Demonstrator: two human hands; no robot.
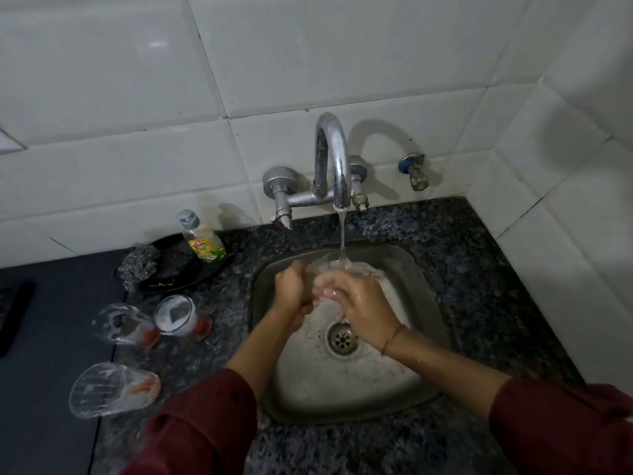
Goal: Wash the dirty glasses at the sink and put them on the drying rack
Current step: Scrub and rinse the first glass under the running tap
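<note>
Sleeves [205, 423], dark red, at bottom edge; both forearms reach over the steel sink [342, 399]. Left of the sink on the granite counter [462, 269]: nearest glass [113, 389], soap-streaked, then a second glass [123, 323] and a foam-lined glass [176, 315] just beside each other. Above the drain [342, 339], left hand [291, 293] and right hand [359, 303], fingers curled, both grip a clear glass [352, 269] under the running water; its outline is blurred. Farther back: steel scrubber [140, 262] and dish-soap bottle [203, 243] on a black dish [178, 279]. Tap [334, 156] on the tiled wall [137, 97].
</note>
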